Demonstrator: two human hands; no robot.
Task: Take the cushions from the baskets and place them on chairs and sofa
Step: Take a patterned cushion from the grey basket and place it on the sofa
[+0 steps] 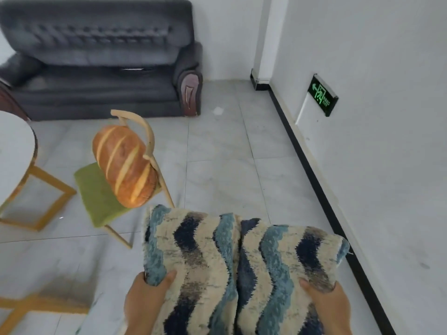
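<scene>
Shaggy pile in blue, navy and cream fills the near view: we carry two wavy-striped cushions side by side, touching along their inner edges. Our left hand point(145, 301) grips the near left corner of the left cushion point(191, 262), thumb curled over its top face. Our right hand point(326, 308) holds the near right corner of the right cushion point(287, 269) the same way, thumb on top; the fingers under both are hidden.

Both cushions hang from one corner each, so we judge the far edges may sag or swing. We should keep them level and pressed together while we walk.

Just beyond the left cushion's far edge stands a chair point(96, 197) with a green seat and a pale wooden back. A bread-shaped cushion point(123, 165) already leans against that back, its lower end on the seat's right side. That chair looks done, so we pass to its right over bare floor tile point(217, 165), keeping the left cushion off the backrest.

A white round table point(14, 146) sits at the left edge. No baskets are in view.

Farthest off, against the wall, is the dark grey sofa point(96, 68), its seat carrying no cushions. We judge it the likely target: set one cushion upright at each end of the seat, against the backrest, and let go only once each rests.
</scene>
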